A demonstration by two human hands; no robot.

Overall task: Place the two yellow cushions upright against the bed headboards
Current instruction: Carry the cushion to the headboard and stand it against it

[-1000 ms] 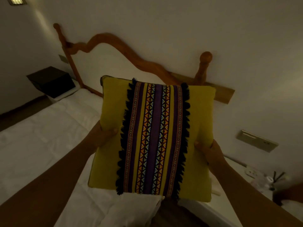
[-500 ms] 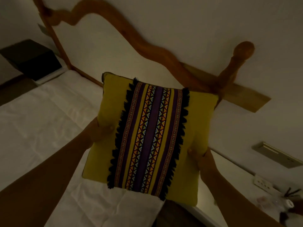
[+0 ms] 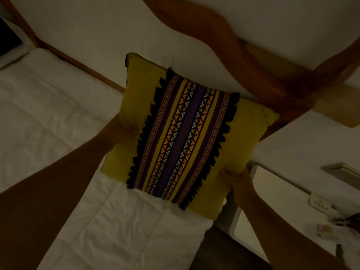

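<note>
One yellow cushion [image 3: 183, 133] with a fringed woven stripe panel is in view, gripped by its side edges: left hand [image 3: 118, 131] clasped on the left edge, right hand [image 3: 236, 177] pinching the lower right edge. It hangs above the white bedding [image 3: 58, 117], near the wooden headboard [image 3: 229, 45] but apparently not yet leaning on it, so neither placement looks done; the second cushion is out of sight. No containers show.

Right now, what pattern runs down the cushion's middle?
Head view: purple stripes with multicoloured triangles, black fringed edges, on the yellow cushion.
</note>
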